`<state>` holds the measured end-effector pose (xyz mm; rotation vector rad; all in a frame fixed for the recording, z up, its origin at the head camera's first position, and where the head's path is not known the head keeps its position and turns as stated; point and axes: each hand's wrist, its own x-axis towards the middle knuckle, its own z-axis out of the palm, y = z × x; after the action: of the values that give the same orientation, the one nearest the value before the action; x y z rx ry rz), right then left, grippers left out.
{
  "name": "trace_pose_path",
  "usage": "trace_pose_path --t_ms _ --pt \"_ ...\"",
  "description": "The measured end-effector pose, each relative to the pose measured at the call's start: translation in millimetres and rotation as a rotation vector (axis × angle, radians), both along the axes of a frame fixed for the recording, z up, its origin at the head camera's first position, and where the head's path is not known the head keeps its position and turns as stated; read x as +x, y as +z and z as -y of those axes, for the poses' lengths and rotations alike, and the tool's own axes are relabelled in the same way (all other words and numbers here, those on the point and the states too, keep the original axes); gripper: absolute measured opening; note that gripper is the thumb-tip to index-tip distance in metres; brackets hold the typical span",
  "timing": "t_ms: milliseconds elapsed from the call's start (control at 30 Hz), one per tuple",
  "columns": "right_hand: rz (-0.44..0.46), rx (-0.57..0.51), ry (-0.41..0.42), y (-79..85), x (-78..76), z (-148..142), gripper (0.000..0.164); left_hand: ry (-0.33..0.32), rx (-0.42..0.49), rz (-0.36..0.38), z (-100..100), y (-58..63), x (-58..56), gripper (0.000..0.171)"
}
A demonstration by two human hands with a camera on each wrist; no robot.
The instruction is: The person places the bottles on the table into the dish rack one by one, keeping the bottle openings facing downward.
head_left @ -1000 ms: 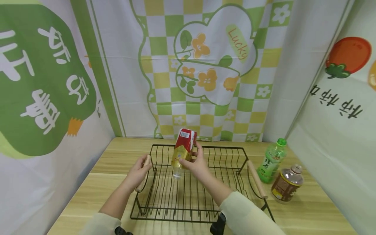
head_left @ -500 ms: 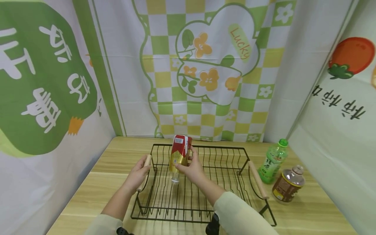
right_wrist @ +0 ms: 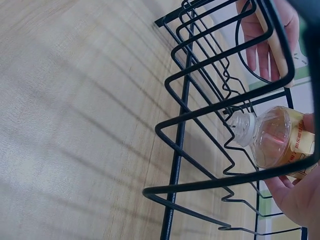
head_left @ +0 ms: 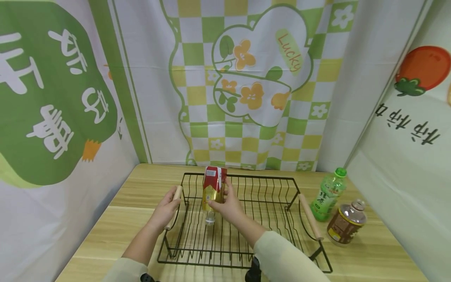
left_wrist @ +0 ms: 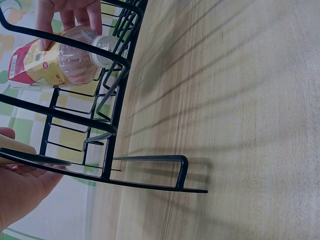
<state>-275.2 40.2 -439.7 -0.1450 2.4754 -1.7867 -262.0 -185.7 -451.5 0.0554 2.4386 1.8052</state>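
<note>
My right hand [head_left: 229, 205] holds an upside-down clear plastic bottle [head_left: 212, 188] with a red and gold label. The bottle's neck points down into the black wire dish rack [head_left: 260, 177], over its left half. In the right wrist view, the bottle's clear neck [right_wrist: 242, 127] is right at the rack's wires, with no cap showing. My left hand [head_left: 165, 211] grips the rack's left wooden handle [head_left: 179, 192]. The left wrist view shows that hand's fingers around the handle, partly cut off by the frame edge.
To the right of the rack stand a green bottle [head_left: 327, 197] with a green cap and a brown-labelled bottle [head_left: 345, 226] without a cap. The right wooden handle [head_left: 310, 217] is beside them. Printed curtains [head_left: 151, 98] enclose the wooden table [head_left: 130, 196].
My right hand has lowered the bottle and moved it slightly left, and it now stands more upright. My left hand stays on the handle.
</note>
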Motion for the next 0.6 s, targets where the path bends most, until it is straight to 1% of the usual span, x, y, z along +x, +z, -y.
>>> trace_pose_path --t_ms 300,600 --pt "-0.037 0.044 0.039 -2.1 0.0 -0.3 0.098 0.006 0.012 -0.004 0.6 -2.5 0.4 0.064" --pt "-0.068 0.081 0.062 -4.1 -1.2 -0.4 0.095 -0.015 0.017 -0.009 0.6 -1.0 0.2 0.064"
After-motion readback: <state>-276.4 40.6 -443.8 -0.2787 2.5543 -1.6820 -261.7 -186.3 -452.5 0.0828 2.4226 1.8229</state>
